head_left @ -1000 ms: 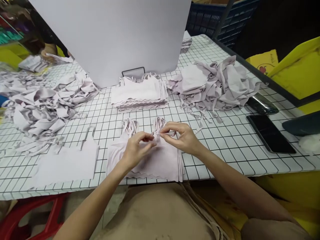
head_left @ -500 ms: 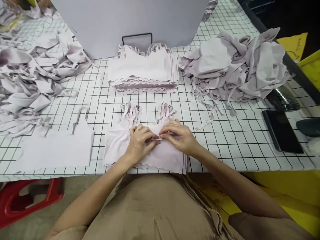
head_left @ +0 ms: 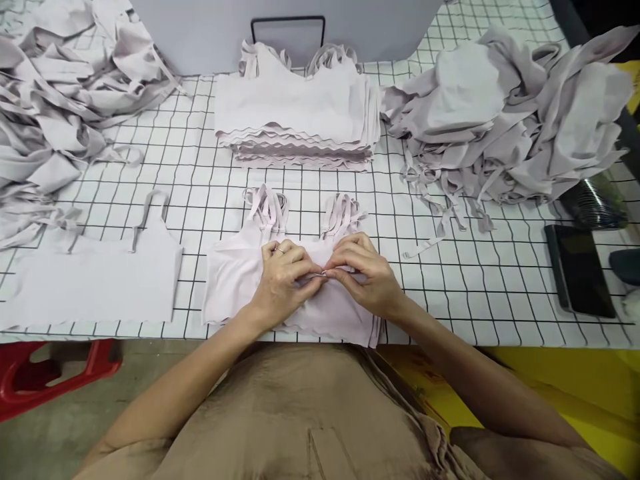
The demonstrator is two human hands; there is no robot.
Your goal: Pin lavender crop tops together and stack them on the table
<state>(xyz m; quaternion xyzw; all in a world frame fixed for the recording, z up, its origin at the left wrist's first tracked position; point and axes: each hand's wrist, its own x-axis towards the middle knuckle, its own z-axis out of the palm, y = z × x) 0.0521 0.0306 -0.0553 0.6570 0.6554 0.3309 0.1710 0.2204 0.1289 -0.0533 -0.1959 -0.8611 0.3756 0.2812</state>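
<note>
At 6 o'clock the near edge of the table (head_left: 450, 287) runs close before you, and the lower right corner of the garment stack (head_left: 233, 283) under your hands reaches it. Your left hand (head_left: 286, 277) and right hand (head_left: 363, 273) nearly meet fingertip to fingertip, both pinched on a thin pale strip (head_left: 320, 274) at the garment's top; you cannot tell whether it is fabric. At 3 o'clock you have a broad stretch of gridded cloth out to the phone (head_left: 580, 270). At 9 it narrows to a slim strip beside the flat garment (head_left: 100, 283). A band shows at 12, before the taller stack (head_left: 300, 100); behind that, the grey panel (head_left: 215, 33) blocks your reach. Rumpled heaps crowd 10 (head_left: 65, 100) and 2 o'clock (head_left: 500, 127), loose straps trailing from the latter. A red stool (head_left: 15, 383) sits low at 8.
</note>
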